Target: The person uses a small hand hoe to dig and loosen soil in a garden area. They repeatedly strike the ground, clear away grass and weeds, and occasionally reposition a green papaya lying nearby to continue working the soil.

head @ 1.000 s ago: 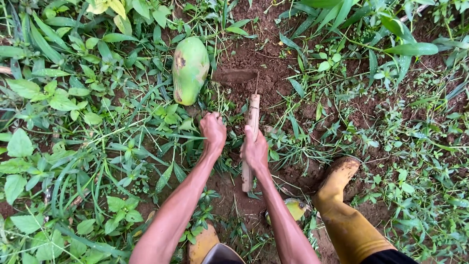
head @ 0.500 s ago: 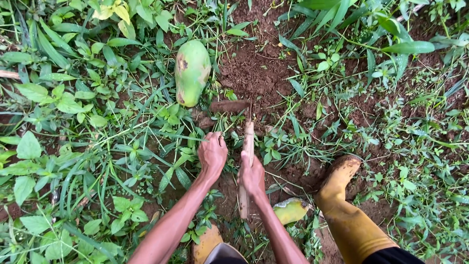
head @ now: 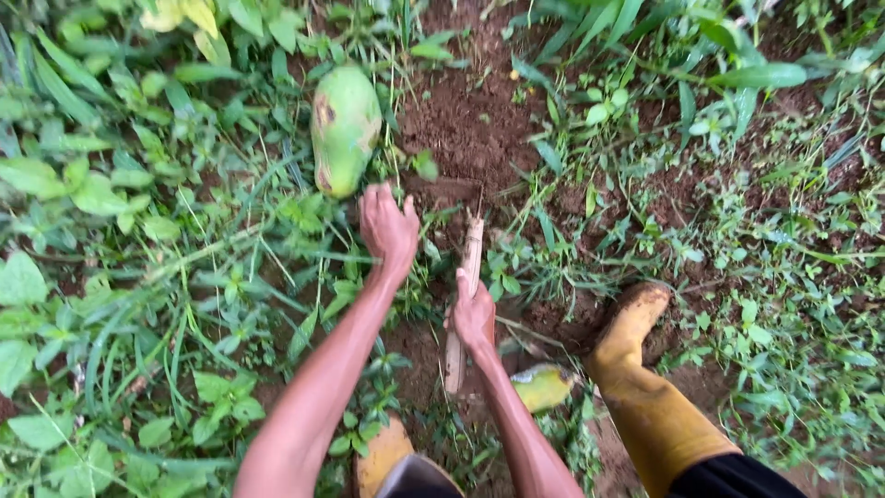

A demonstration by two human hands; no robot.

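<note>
My right hand (head: 474, 314) grips a pale wooden stick (head: 464, 297) that stands nearly upright, its top end against the dug red-brown soil (head: 470, 120). My left hand (head: 388, 227) reaches forward with fingers spread and empty, just below a large green fruit (head: 345, 126) with brown patches that lies on the ground among the weeds. The fingertips are close to the fruit's lower end but apart from it.
Dense green weeds and grass (head: 138, 258) cover the ground on the left and right. A yellow rubber boot (head: 636, 369) stands at the right on muddy soil, another boot tip (head: 383, 452) at the bottom. A yellow-green piece (head: 542, 385) lies between them.
My left hand has let go of the stick and moved forward and left toward the green fruit. My right hand has kept its hold on the stick.
</note>
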